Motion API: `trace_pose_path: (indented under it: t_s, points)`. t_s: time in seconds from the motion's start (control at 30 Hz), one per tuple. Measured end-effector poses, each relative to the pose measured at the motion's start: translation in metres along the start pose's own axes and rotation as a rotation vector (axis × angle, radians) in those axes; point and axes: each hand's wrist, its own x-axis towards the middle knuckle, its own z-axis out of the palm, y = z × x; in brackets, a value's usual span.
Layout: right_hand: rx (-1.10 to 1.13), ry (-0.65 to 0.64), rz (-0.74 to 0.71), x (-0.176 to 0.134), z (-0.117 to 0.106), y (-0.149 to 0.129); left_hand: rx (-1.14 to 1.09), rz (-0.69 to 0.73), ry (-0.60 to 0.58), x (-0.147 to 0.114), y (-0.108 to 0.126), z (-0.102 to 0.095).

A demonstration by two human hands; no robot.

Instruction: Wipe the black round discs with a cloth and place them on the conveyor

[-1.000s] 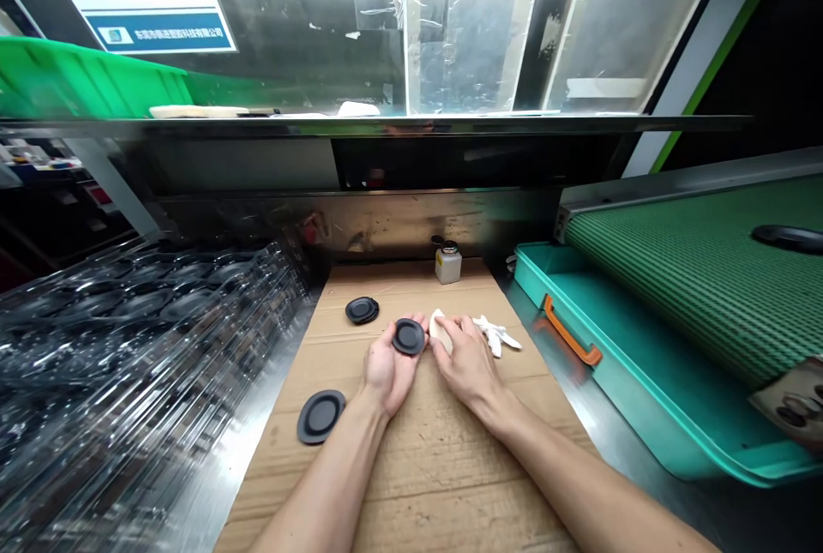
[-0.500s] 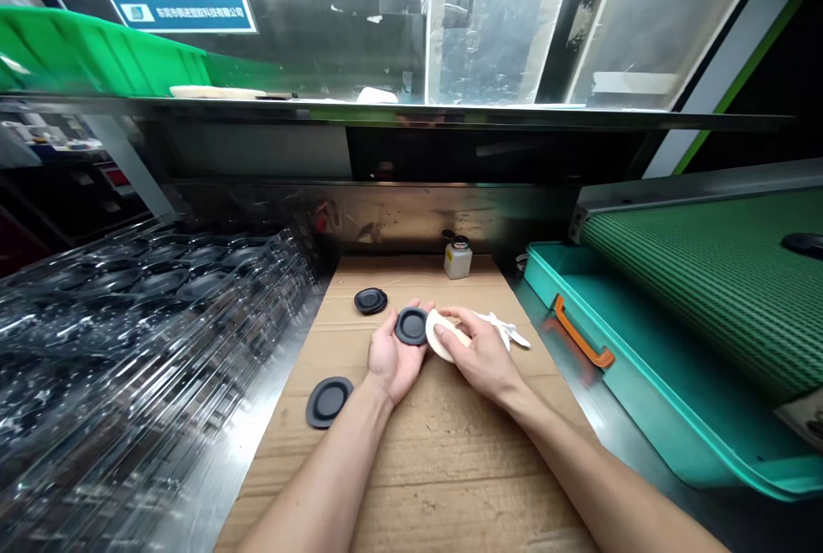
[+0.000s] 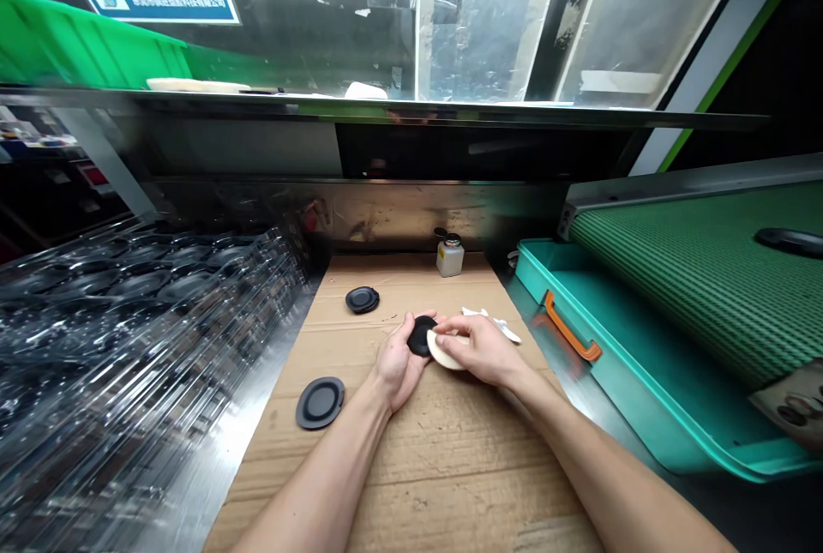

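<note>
Many things all around, with the work in the middle

The left hand (image 3: 395, 366) holds a small, round, black disc (image 3: 419, 335) in its palm. Its thumb is by the disc's left side and its fingers are bent around under it, keeping the disc up above a flat brown cardboard sheet (image 3: 437, 467). The right hand (image 3: 483, 351) has its fingers pinched tight on a flat, rounded, cream pad (image 3: 443, 355). The pad covers the disc's right edge, but I cannot tell how hard they touch.

A crumpled white scrap (image 3: 507, 331) lies just behind the right hand, which hides part of it. Farther back, to the left, lies a little pile of round black discs (image 3: 362, 300). A bigger, round, dark grey disc (image 3: 320, 404) lies nearer, left of the left hand. A small whitish square bottle (image 3: 450, 261) with a dark top stands at the back.

The sheet lies on a shiny metal worktop (image 3: 248, 416). Clear plastic trays (image 3: 141, 364) crowd the left side. On the right, a long teal plastic bin (image 3: 656, 405) with an orange handle (image 3: 572, 332) sits partly under a green woven belt (image 3: 713, 257), which carries one flat black part (image 3: 790, 242). A long metal shelf (image 3: 411, 111) crosses above the back, holding a bright green plastic bin (image 3: 90, 43).
</note>
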Motion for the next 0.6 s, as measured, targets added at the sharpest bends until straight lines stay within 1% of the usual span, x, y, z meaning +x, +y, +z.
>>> trace_pose_path:
  t_s: [0.07, 0.1, 0.13, 0.17, 0.23, 0.27, 0.3, 0.33, 0.37, 0.43, 0.47, 0.5, 0.6]
  points:
    - [-0.042, 0.111, -0.029, 0.0, 0.003, -0.001, 0.005, 0.016, 0.006, 0.001, -0.001, 0.001]
    - [-0.027, 0.125, -0.052, 0.0, 0.005, -0.002, 0.001, 0.022, 0.014, 0.001, -0.002, 0.001]
    - [0.009, 0.107, -0.068, 0.001, 0.008, -0.003, -0.003, 0.026, 0.023, 0.001, -0.002, 0.002]
    - [0.051, 0.061, -0.071, 0.001, 0.009, -0.003, -0.006, 0.024, 0.03, 0.001, -0.002, 0.002]
    - [0.104, -0.077, -0.042, 0.001, 0.007, 0.0, -0.01, 0.003, 0.031, -0.001, -0.001, 0.001]
    - [0.099, -0.129, -0.025, 0.001, 0.004, 0.001, -0.013, -0.012, 0.024, -0.001, -0.001, 0.001]
    - [0.068, -0.14, -0.016, 0.0, 0.001, 0.003, -0.017, -0.023, 0.017, -0.001, -0.001, 0.001]
    - [0.013, -0.11, -0.017, 0.0, -0.002, 0.004, -0.023, -0.028, 0.011, -0.001, 0.0, 0.0]
    - [-0.059, -0.041, -0.023, -0.001, -0.003, 0.004, -0.029, -0.028, 0.007, -0.001, 0.0, 0.0]
    - [-0.212, 0.135, -0.033, -0.001, 0.0, 0.001, -0.036, -0.016, 0.001, 0.0, -0.001, 0.0]
    - [-0.275, 0.186, -0.039, -0.002, 0.004, -0.001, -0.039, -0.01, -0.001, 0.001, -0.001, 0.0]
    - [-0.322, 0.198, -0.049, -0.002, 0.008, -0.003, -0.044, -0.006, -0.004, 0.002, -0.001, 0.0]
    - [-0.428, 0.166, -0.049, -0.001, 0.019, -0.008, -0.061, -0.001, 0.019, 0.003, -0.001, 0.0]
